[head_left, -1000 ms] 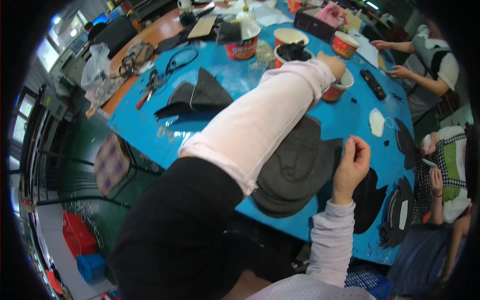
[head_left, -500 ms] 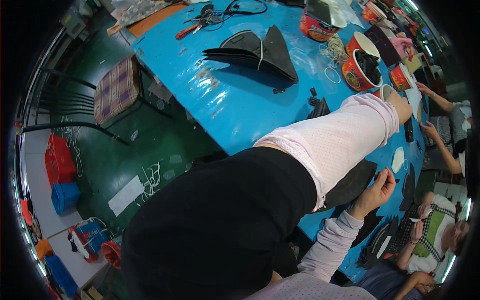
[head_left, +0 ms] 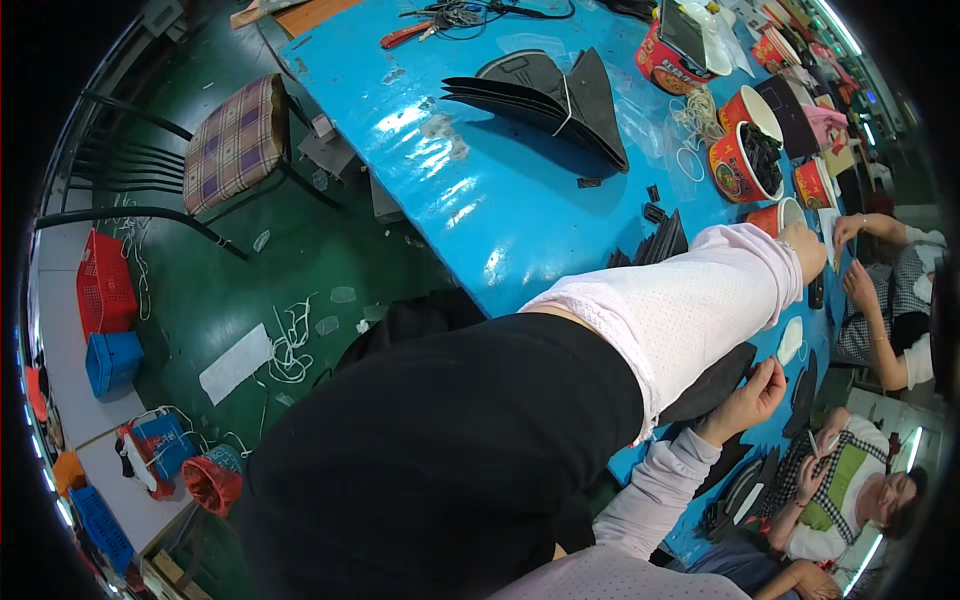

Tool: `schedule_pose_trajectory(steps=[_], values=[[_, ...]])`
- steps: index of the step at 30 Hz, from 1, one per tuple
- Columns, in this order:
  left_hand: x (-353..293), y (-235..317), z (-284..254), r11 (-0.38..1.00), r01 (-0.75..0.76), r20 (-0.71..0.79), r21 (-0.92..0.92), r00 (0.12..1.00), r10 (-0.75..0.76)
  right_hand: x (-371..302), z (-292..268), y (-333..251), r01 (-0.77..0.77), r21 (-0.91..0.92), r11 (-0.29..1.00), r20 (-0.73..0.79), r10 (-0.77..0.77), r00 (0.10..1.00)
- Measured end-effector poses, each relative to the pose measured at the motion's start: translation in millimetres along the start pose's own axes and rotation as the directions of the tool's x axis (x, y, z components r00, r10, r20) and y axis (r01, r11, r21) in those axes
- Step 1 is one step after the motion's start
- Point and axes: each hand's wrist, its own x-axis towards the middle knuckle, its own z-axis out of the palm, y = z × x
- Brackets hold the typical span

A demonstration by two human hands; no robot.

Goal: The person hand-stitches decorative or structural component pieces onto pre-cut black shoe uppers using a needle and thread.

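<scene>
At the small orange tub [head_left: 764,220] on the blue worktop [head_left: 470,215], the left hand [head_left: 803,250] is placed by the rim, its fingers hidden, so whether its grip is apart or clamped cannot be told; by the right hand [head_left: 748,402], thumb and fingertips are held together near dark flat pieces [head_left: 712,384] partly covered by the pink sleeve [head_left: 680,300]. One dark bundle [head_left: 600,95] is already bound with a white band [head_left: 567,105], while no band is seen on the covered pieces, so the work is judged unfinished.
</scene>
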Motion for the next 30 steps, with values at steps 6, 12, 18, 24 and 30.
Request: schedule_pose_trajectory(steps=[6,12,18,24,30], values=[[-3.2,-6.2,2.2,0.997,0.021,-0.028,-0.080,0.999,-0.023,-3.3,1.3,-1.4,0.020,-0.029,0.999,0.018,-0.019,1.000],[-7.0,-17.8,-11.4,0.912,-0.294,0.026,0.286,0.954,0.299,-7.8,-1.8,2.4,0.015,-0.029,0.999,0.049,-0.013,0.999],[-2.9,-43.3,-133.2,0.787,-0.573,0.426,0.229,0.786,0.448,-6.6,-4.4,-11.5,0.060,-0.001,0.998,0.010,-0.060,0.998],[-68.0,-155.4,-162.7,0.776,-0.631,0.487,-0.010,0.674,0.555,-4.7,-1.4,-11.2,0.109,-0.057,0.992,0.023,-0.107,0.994],[-116.9,-149.8,-165.8,0.806,-0.565,0.744,0.177,0.613,0.266,-11.2,3.6,-10.2,0.128,-0.067,0.989,0.044,-0.126,0.991]])
